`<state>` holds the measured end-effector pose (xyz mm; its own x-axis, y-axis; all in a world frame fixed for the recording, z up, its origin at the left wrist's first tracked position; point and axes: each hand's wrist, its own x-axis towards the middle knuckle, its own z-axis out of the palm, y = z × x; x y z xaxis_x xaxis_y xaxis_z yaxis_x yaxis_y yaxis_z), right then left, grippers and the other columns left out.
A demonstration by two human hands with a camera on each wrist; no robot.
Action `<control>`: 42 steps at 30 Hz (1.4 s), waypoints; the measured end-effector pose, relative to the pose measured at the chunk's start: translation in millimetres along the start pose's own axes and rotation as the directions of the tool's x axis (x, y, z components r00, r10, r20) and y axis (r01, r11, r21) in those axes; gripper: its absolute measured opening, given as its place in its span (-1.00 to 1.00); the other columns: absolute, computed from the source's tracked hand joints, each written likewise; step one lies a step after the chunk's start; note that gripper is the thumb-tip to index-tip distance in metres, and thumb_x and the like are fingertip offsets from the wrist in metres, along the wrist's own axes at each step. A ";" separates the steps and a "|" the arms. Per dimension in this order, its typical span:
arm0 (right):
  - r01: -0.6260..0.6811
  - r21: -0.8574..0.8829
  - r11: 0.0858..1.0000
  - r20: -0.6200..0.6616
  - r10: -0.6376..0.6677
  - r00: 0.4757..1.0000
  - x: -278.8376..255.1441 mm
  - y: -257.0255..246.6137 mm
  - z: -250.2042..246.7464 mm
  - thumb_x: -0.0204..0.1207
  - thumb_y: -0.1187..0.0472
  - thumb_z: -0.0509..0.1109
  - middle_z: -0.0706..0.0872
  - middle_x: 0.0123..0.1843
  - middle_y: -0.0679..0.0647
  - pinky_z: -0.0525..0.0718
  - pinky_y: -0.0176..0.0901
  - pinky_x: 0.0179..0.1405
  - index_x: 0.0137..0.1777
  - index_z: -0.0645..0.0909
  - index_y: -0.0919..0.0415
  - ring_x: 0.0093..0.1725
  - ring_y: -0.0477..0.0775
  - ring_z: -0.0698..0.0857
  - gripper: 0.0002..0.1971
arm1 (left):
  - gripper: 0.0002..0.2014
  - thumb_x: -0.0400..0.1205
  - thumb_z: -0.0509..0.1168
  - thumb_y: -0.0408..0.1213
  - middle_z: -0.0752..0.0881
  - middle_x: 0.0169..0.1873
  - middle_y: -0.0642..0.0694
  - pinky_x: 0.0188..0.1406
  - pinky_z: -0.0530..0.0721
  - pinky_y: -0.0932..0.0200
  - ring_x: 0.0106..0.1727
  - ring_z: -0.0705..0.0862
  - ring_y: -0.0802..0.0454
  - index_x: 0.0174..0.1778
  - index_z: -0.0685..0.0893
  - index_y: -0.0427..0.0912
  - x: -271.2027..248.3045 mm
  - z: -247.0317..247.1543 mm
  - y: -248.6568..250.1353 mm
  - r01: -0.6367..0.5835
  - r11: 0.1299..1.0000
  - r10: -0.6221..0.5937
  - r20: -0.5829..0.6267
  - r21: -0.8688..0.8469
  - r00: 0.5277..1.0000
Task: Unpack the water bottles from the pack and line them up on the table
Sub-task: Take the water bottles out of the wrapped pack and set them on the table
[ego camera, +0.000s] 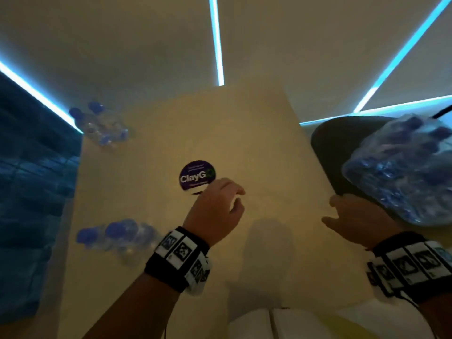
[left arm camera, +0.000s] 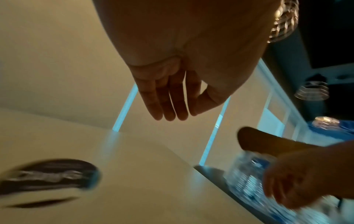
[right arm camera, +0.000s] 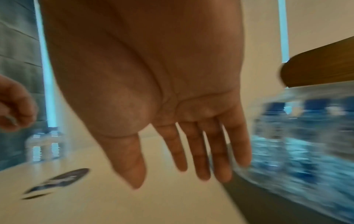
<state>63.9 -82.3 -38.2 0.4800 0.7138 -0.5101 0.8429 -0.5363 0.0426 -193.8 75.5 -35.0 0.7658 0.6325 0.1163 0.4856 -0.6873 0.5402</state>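
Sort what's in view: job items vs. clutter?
Job:
- pack of bottles, wrapped, on the chair
- far bottles on the table's left edge
- near bottles, same edge
- table
- left hand, right hand, both holding nothing

Lying about:
- sticker on the table
- chair under the pack

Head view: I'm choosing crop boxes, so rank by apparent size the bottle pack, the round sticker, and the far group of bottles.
1. Bottle pack, on the chair to the right; largest, though nearer the camera.
2. Far group of bottles, at the table's far left corner.
3. Round sticker, smallest, partly covered by the left hand.
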 end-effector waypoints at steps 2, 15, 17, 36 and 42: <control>-0.148 -0.055 0.987 -0.109 0.142 0.984 1.6 47.0 -1.6 0.53 -0.09 0.34 0.71 0.02 0.16 0.71 0.01 -0.06 0.03 0.57 0.13 -0.03 0.15 0.71 -0.71 | -0.82 0.57 0.27 -0.32 0.70 -0.01 -0.05 0.05 0.67 -0.02 0.06 0.64 -0.02 0.04 0.70 -0.15 38.6 42.7 39.9 -0.066 0.998 0.069 0.163 -0.022 0.984; -0.320 0.152 0.935 -0.188 0.345 0.920 -2.5 190.8 -6.3 0.66 0.12 0.24 0.69 0.20 0.10 0.60 -0.08 0.08 0.29 0.49 0.14 0.17 0.14 0.70 -0.75 | -0.40 0.57 0.40 -0.10 0.52 0.43 -0.18 0.35 0.59 -0.15 0.38 0.59 -0.18 0.52 0.38 -0.08 200.8 224.4 241.4 -0.230 0.969 0.239 0.601 -0.093 0.763; -0.334 0.158 0.929 -0.217 0.362 0.906 -5.7 204.0 -6.4 0.66 0.12 0.24 0.69 0.19 0.08 0.62 -0.10 0.01 0.37 0.42 0.11 0.11 0.13 0.73 -0.70 | -0.31 0.57 0.41 -0.07 0.39 0.52 -0.18 0.35 0.59 -0.20 0.42 0.55 -0.21 0.58 0.25 -0.02 208.2 236.5 260.0 -0.201 0.975 0.221 0.579 -0.099 0.785; 0.127 0.191 0.973 -0.169 -0.094 0.981 -32.9 109.9 -27.1 0.41 -0.28 0.37 0.52 -0.39 -0.11 0.47 -0.30 -0.44 -0.36 0.42 -0.06 -0.45 -0.16 0.53 -0.64 | -0.68 0.65 0.33 -0.08 0.79 -0.08 -0.21 -0.14 0.69 -0.04 -0.10 0.74 -0.25 0.22 0.59 -0.20 94.5 122.9 159.4 -0.040 0.991 0.078 0.316 -0.125 0.945; 0.499 0.129 0.857 -0.056 -0.496 0.867 -31.8 -48.8 -7.2 0.34 -0.27 0.31 0.44 -0.14 -0.08 0.63 -0.15 -0.36 -0.16 0.46 -0.05 -0.37 -0.08 0.55 -0.68 | -0.60 0.64 0.33 0.05 0.79 0.02 -0.04 -0.12 0.60 0.22 -0.07 0.74 -0.04 0.34 0.55 -0.01 -47.8 31.2 38.2 0.237 0.971 -0.230 0.217 -0.010 0.949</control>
<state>9.3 -75.6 -17.9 0.0115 0.9098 -0.4149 0.9304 -0.1618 -0.3290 -198.7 7.9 -45.9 0.7066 0.6802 -0.1949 0.6492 -0.5137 0.5609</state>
